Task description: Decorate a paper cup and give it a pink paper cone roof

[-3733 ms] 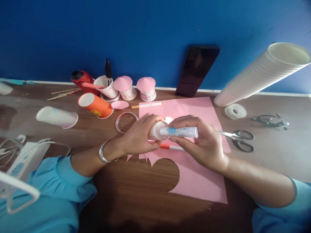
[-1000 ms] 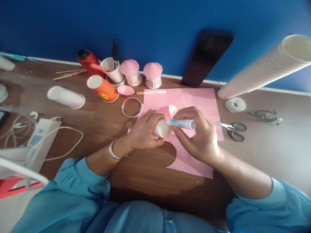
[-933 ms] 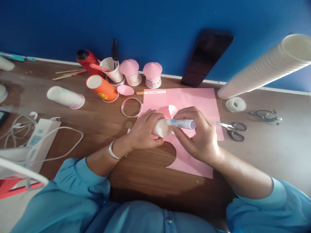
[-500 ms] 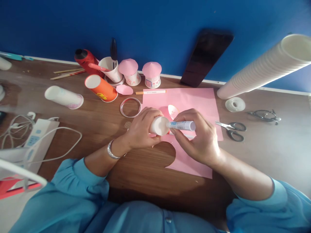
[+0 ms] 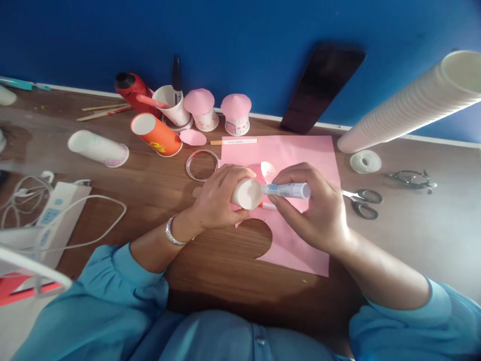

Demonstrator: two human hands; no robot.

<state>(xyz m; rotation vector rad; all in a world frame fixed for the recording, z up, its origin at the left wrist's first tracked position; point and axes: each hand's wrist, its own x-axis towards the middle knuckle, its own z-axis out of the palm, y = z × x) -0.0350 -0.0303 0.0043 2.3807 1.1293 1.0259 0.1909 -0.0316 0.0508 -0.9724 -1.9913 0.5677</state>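
My left hand [image 5: 218, 198] is wrapped round a small white paper cup [image 5: 249, 194], its round end turned up toward me. Pinched in my right hand [image 5: 319, 215] is a white and blue glue stick [image 5: 291, 190], lying sideways with its tip at the cup's rim. Beneath both hands spreads a sheet of pink paper [image 5: 296, 155] with a rounded piece cut out of its lower left. A white curved paper piece [image 5: 267, 171] and a red-tipped marker [image 5: 267, 206] lie on the sheet, partly hidden by my hands.
Two cups with pink cone roofs [image 5: 236, 108] stand by the wall, near an orange cup [image 5: 156, 135] and a tape ring [image 5: 202, 165]. Right of the sheet lie scissors [image 5: 363, 200], a white roll [image 5: 366, 162] and a tall cup stack [image 5: 409, 105]. A power strip [image 5: 56, 215] sits left.
My right hand has shifted slightly right with the glue stick, so its tip has moved from over the cup's end to its right edge. The left hand holds nearly still.
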